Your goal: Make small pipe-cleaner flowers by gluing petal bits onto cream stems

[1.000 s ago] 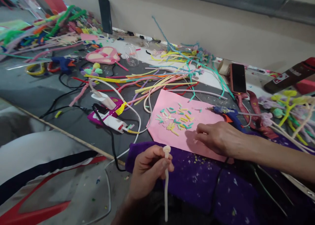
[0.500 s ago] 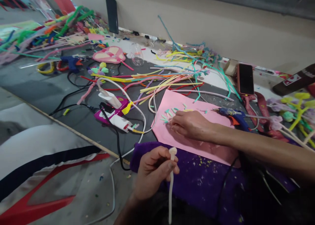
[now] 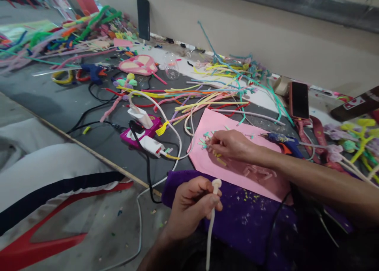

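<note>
Between the thumb and fingers of my left hand is a cream pipe cleaner, held upright with a small knob at its top end. My right hand reaches over the pink foam sheet, its fingertips pinched together down among short cut pipe cleaner pieces. Mint, white and yellow pieces lie around those fingertips; whether one is between them is hidden. Pale pink pieces lie under my right forearm. A blue glue gun rests at the sheet's right edge.
A purple power strip with white chargers and trailing cables sits left of the sheet. Long coloured pipe cleaners lie behind it. A phone, a dark bottle and pipe cleaner flowers stand at right. A purple cloth covers the front.
My right hand has shifted slightly over the pieces, and its fingers look more raised and pinched. My left hand still holds the pipe cleaner. The whole view has moved a little.
</note>
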Tool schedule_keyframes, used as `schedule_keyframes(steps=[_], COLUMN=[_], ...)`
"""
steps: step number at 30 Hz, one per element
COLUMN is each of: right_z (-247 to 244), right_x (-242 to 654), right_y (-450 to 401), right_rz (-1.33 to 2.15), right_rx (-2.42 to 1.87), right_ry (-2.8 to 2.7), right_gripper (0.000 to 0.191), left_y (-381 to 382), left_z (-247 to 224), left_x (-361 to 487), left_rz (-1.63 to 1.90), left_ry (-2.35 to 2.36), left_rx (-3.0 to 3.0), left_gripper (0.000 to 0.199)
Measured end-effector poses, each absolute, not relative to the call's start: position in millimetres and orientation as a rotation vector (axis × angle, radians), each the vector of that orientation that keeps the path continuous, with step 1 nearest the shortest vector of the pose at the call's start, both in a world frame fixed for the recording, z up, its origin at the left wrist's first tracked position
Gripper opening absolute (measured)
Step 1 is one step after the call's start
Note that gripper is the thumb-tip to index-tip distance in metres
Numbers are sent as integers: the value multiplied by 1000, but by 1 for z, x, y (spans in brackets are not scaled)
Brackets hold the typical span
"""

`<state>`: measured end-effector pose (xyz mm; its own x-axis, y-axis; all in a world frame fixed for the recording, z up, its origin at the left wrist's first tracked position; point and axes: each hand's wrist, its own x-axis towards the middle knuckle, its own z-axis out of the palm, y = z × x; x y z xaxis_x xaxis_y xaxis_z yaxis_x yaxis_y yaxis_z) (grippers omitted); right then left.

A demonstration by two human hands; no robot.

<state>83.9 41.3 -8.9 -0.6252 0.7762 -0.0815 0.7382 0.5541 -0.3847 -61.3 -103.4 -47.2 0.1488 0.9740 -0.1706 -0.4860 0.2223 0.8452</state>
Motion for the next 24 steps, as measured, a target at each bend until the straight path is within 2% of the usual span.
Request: schedule_keyframes(steps=[3,6,8,14,17,20,24], right_z=[-6,-6,-8,-15,-20,-20,-15], right_x=[92,96,94,78,72,70,74], right_y=[43,43,43,42,42,46,55], right_rz=[939,1072,985,416,274,319,687], right_rx=[-1348,-1309,-1236,-1012,-1003,-1102,-1248], right_ry=[-2448,-2340,-2396,-2820,-2923,-2892,-2627], right_gripper=[13,5,6,17,20,17,12], left_y=[-104,-103,-103,-103,-103,-103,-103], left_z=[-48,-48,-49,-51,-50,-48,-47], left_x=[-61,-62,-62,-63,-63,-62,-61], left_rz=[1178,1162,1163,1159,1155,1165,1171], left_ry=[844,852,848,845,853,841,823], left_rx=[735,753,763,773,773,761,748], left_gripper=[15,16,18,17,18,16,15])
